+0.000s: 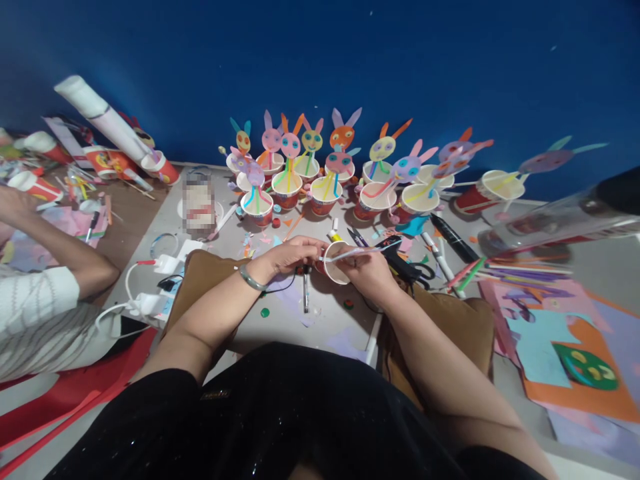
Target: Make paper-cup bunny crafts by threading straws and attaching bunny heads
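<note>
Between my hands a paper cup (pixel 334 272) lies tipped on its side, its white mouth turned to the right. My left hand (pixel 295 253), with a bangle at the wrist, has its fingers pinched at the cup's base end; anything small in them is hidden. My right hand (pixel 367 270) is closed at the cup's rim, with a pale strip (pixel 360 252) running out past its fingers. Below the cup a marker pen (pixel 306 290) lies on the table. A black glue gun (pixel 405 263) rests just beyond my right hand.
Several paper cups with rabbit heads (pixel 325 193) stand along the blue wall. Coloured paper sheets (pixel 545 347) and a clear bottle (pixel 540 230) are at right. A power strip (pixel 163 293) lies at left, near another person's arm (pixel 55 240). Brown cushions (pixel 200 287) flank the work spot.
</note>
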The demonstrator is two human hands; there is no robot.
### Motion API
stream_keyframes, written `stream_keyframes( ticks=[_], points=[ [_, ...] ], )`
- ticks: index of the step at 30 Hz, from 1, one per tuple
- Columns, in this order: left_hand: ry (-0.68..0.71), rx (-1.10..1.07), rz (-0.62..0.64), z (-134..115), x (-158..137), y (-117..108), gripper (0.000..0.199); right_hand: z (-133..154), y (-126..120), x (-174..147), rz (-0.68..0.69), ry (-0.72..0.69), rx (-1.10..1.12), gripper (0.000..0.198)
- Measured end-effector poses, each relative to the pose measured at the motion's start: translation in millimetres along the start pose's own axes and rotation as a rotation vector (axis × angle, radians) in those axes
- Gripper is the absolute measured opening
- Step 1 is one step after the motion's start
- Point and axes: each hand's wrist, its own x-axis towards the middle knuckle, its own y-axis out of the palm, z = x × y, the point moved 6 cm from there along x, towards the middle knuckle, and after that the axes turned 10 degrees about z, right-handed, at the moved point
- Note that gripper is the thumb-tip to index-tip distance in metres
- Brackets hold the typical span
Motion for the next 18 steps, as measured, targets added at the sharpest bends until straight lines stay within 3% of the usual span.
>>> stream_keyframes(
  ticks=[11, 18],
  points=[
    [-0.007, 0.017, -0.007, -1.2, 1.7, 2.5, 0.013, -0.9, 2.4, 4.1, 0.06, -0.01, -0.007, 0.024],
    [0.01, 0.004, 0.009, -6.5, 0.1, 9.3, 0.016, 3.6, 0.6, 9.2, 0.103, 0.07, -0.18, 0.021]
  ],
)
